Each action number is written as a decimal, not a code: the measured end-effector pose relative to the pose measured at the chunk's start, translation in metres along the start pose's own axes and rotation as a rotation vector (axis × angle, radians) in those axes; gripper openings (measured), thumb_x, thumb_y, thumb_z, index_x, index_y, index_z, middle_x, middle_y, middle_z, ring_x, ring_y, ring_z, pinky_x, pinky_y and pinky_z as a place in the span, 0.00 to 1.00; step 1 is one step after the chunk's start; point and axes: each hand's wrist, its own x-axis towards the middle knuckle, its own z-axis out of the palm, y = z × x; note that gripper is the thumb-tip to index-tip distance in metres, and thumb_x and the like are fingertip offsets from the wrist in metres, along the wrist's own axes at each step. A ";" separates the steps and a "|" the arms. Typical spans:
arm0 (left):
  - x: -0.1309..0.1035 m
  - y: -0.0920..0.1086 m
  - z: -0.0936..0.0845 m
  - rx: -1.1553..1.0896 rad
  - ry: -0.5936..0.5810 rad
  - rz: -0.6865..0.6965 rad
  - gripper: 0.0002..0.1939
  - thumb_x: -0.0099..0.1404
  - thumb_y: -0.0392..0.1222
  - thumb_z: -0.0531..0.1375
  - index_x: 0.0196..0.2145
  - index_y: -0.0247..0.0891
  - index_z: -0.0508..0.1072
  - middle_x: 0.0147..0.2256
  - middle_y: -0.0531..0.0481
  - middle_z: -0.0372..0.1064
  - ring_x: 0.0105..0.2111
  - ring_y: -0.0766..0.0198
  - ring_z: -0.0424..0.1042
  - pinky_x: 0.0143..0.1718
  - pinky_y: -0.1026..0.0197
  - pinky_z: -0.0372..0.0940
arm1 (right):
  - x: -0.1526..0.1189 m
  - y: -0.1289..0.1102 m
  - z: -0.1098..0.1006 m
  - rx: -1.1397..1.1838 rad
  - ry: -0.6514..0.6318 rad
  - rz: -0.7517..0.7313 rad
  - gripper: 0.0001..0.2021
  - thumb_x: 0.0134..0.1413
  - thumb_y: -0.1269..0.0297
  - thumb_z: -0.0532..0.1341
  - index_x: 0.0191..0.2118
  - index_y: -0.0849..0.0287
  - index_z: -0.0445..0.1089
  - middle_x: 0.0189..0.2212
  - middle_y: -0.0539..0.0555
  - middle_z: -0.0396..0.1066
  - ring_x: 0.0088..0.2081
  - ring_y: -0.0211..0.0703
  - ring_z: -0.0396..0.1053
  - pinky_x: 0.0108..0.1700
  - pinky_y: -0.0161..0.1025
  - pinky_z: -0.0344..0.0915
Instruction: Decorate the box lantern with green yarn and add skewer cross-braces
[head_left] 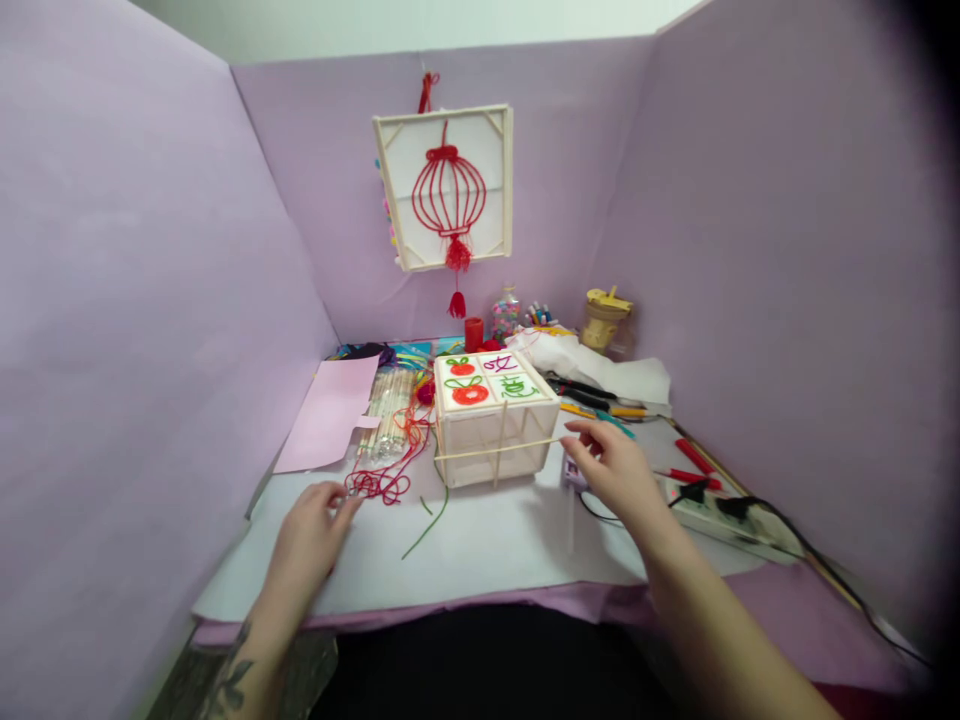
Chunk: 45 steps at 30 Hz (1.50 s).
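A box with a pale wooden-stick frame sits on the white table, its top panel split into sections with red, green and purple outlined designs. My right hand is closed in a pinch at the right end of a thin wooden stick. This stick lies across the box's front face and crosses an upright one. Low on the left, my left hand has curled fingers at the edge of a tangle of red yarn; what is between its fingertips is unclear.
A framed panel with a red lantern design hangs at the back. Bundled sticks and pink card lie left. Right are a glue gun, pliers, red markers, a power strip and a yellow-lidded cup.
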 end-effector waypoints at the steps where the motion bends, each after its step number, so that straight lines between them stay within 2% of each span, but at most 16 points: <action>1: 0.001 0.011 0.005 -0.022 -0.002 0.057 0.16 0.61 0.56 0.56 0.30 0.40 0.72 0.31 0.45 0.73 0.33 0.53 0.72 0.36 0.55 0.66 | 0.005 -0.005 0.004 -0.020 0.007 -0.011 0.20 0.57 0.51 0.56 0.43 0.61 0.75 0.31 0.56 0.71 0.31 0.46 0.66 0.35 0.42 0.61; 4: 0.007 0.042 0.019 -0.076 -0.020 0.216 0.14 0.66 0.52 0.56 0.30 0.41 0.73 0.30 0.49 0.72 0.32 0.58 0.71 0.37 0.59 0.66 | 0.014 -0.019 0.014 -0.077 0.019 -0.044 0.18 0.58 0.51 0.55 0.38 0.60 0.74 0.28 0.54 0.67 0.30 0.46 0.64 0.35 0.41 0.57; 7: 0.015 0.064 0.029 -0.100 0.011 0.309 0.12 0.68 0.48 0.55 0.31 0.40 0.73 0.31 0.49 0.72 0.34 0.59 0.71 0.38 0.59 0.65 | 0.017 -0.026 0.018 -0.114 0.018 -0.075 0.16 0.59 0.53 0.54 0.30 0.58 0.71 0.27 0.53 0.66 0.30 0.45 0.63 0.34 0.40 0.55; 13: 0.027 0.084 0.033 -0.105 0.059 0.401 0.08 0.69 0.45 0.57 0.36 0.39 0.72 0.35 0.48 0.72 0.37 0.58 0.71 0.41 0.58 0.65 | 0.015 -0.025 0.017 -0.165 0.034 -0.074 0.14 0.60 0.56 0.54 0.25 0.56 0.64 0.27 0.54 0.66 0.31 0.45 0.62 0.35 0.40 0.54; 16: 0.031 0.089 0.035 -0.096 0.067 0.412 0.08 0.69 0.45 0.58 0.38 0.38 0.72 0.37 0.46 0.73 0.39 0.57 0.71 0.41 0.57 0.65 | 0.014 -0.028 0.018 -0.165 0.011 -0.080 0.14 0.60 0.56 0.54 0.26 0.56 0.65 0.28 0.54 0.66 0.32 0.46 0.63 0.35 0.40 0.55; 25: 0.037 0.095 0.039 -0.119 0.051 0.399 0.08 0.68 0.46 0.60 0.36 0.38 0.72 0.36 0.47 0.72 0.39 0.56 0.71 0.42 0.55 0.66 | 0.014 -0.035 0.017 -0.096 -0.028 -0.061 0.14 0.59 0.56 0.55 0.26 0.56 0.67 0.27 0.54 0.66 0.32 0.46 0.63 0.35 0.41 0.55; 28: 0.038 0.091 0.034 -0.155 0.042 0.374 0.09 0.68 0.46 0.60 0.35 0.36 0.72 0.35 0.49 0.71 0.38 0.59 0.71 0.43 0.54 0.67 | 0.016 -0.025 0.009 -0.021 -0.070 -0.042 0.13 0.56 0.54 0.58 0.31 0.56 0.73 0.28 0.53 0.69 0.31 0.46 0.64 0.35 0.41 0.57; 30: 0.044 0.085 0.029 -0.195 0.053 0.333 0.11 0.70 0.46 0.59 0.36 0.35 0.72 0.35 0.50 0.71 0.38 0.61 0.71 0.43 0.53 0.68 | 0.025 -0.013 -0.002 0.045 -0.089 -0.001 0.16 0.55 0.51 0.59 0.37 0.57 0.76 0.28 0.53 0.71 0.30 0.45 0.66 0.33 0.40 0.59; 33: 0.069 0.075 0.027 -0.285 0.055 0.250 0.13 0.72 0.48 0.58 0.40 0.34 0.73 0.38 0.49 0.72 0.37 0.62 0.72 0.42 0.53 0.70 | 0.056 0.006 -0.016 0.128 -0.061 0.115 0.21 0.63 0.52 0.51 0.42 0.61 0.77 0.29 0.55 0.73 0.30 0.44 0.68 0.30 0.39 0.62; 35: 0.093 0.071 0.033 -0.359 0.011 0.212 0.14 0.71 0.48 0.58 0.46 0.34 0.72 0.42 0.47 0.72 0.39 0.61 0.73 0.42 0.52 0.71 | 0.086 0.013 -0.016 0.161 -0.057 0.187 0.20 0.66 0.54 0.51 0.44 0.62 0.75 0.31 0.55 0.73 0.30 0.41 0.68 0.30 0.38 0.63; 37: 0.119 0.069 0.045 -0.432 -0.061 0.198 0.16 0.71 0.47 0.59 0.51 0.35 0.70 0.48 0.44 0.71 0.44 0.58 0.73 0.45 0.50 0.71 | 0.115 0.013 -0.006 0.203 -0.136 0.218 0.14 0.65 0.55 0.59 0.43 0.62 0.73 0.34 0.52 0.73 0.32 0.38 0.70 0.34 0.39 0.68; 39: 0.141 0.068 0.059 -0.497 -0.172 0.202 0.17 0.71 0.46 0.60 0.53 0.36 0.70 0.50 0.43 0.70 0.45 0.57 0.73 0.46 0.49 0.72 | 0.137 0.007 0.010 0.268 -0.238 0.205 0.13 0.64 0.57 0.61 0.46 0.61 0.71 0.40 0.54 0.73 0.36 0.39 0.72 0.39 0.41 0.72; 42: 0.162 0.065 0.079 -0.576 -0.335 0.213 0.16 0.71 0.46 0.59 0.52 0.35 0.70 0.47 0.44 0.71 0.42 0.59 0.74 0.42 0.52 0.73 | 0.152 -0.002 0.037 0.369 -0.365 0.158 0.14 0.65 0.58 0.61 0.51 0.61 0.69 0.47 0.56 0.72 0.42 0.44 0.73 0.43 0.45 0.73; 45: 0.172 0.060 0.094 -0.643 -0.421 0.213 0.16 0.71 0.46 0.59 0.51 0.35 0.70 0.46 0.45 0.71 0.41 0.60 0.74 0.41 0.53 0.73 | 0.155 -0.006 0.055 0.448 -0.459 0.127 0.16 0.64 0.59 0.61 0.54 0.61 0.68 0.50 0.57 0.71 0.45 0.46 0.73 0.45 0.48 0.73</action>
